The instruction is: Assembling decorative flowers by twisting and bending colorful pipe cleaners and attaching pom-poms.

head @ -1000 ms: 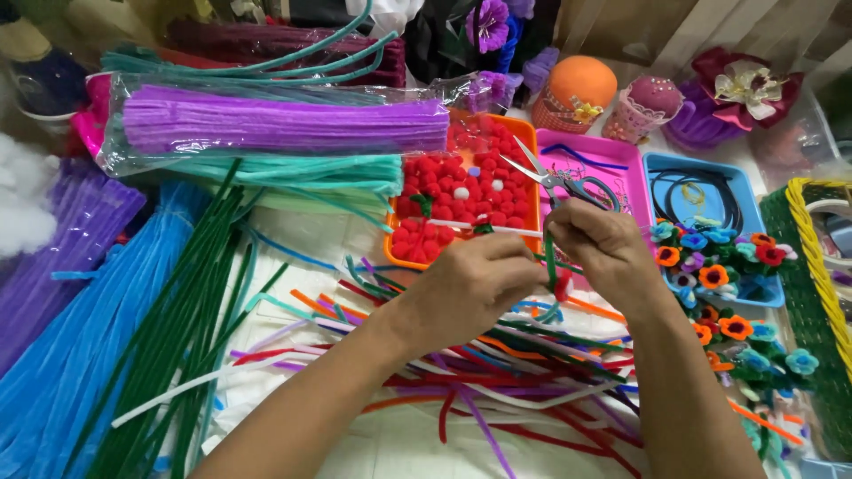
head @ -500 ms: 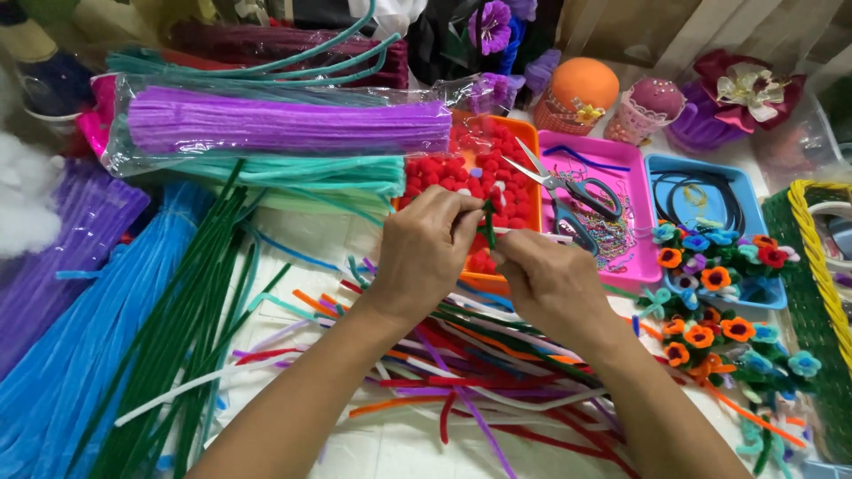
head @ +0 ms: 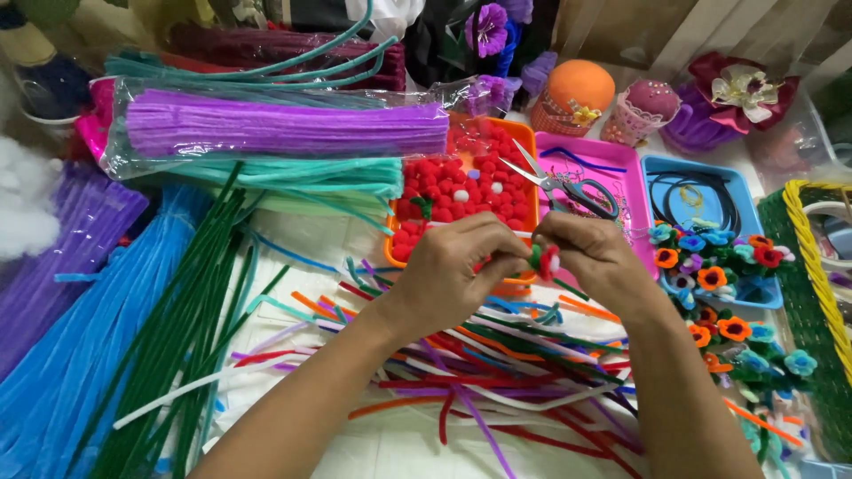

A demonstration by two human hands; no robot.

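Our fingers (head: 510,257) pinch a small red pompom flower (head: 543,261) with a white centre and green wrap, held between both hands above the front edge of the orange tray (head: 524,142). Left hand (head: 453,270) clenches around it from the left, fingertips closed on the piece; right hand (head: 595,257) grips it from the right, thumb and forefinger tight on it. The two hands touch at the flower.

Just behind sits the orange tray, full of red and white pompoms (head: 453,191). Scissors (head: 564,184) lie across the edge between the orange tray and the pink tray (head: 635,168). Beside that, a blue tray (head: 661,168) holds dark cord. Finished small flowers (head: 719,284) in orange, blue and red are piled at right, near a green basket with a yellow rim (head: 812,257).

Under our wrists, loose pipe cleaners (head: 497,372) in red, orange, white and purple are scattered on the table (head: 399,448). At left lie dark green stems (head: 169,346), blue bundles (head: 71,372) and a bagged purple pack (head: 284,131).
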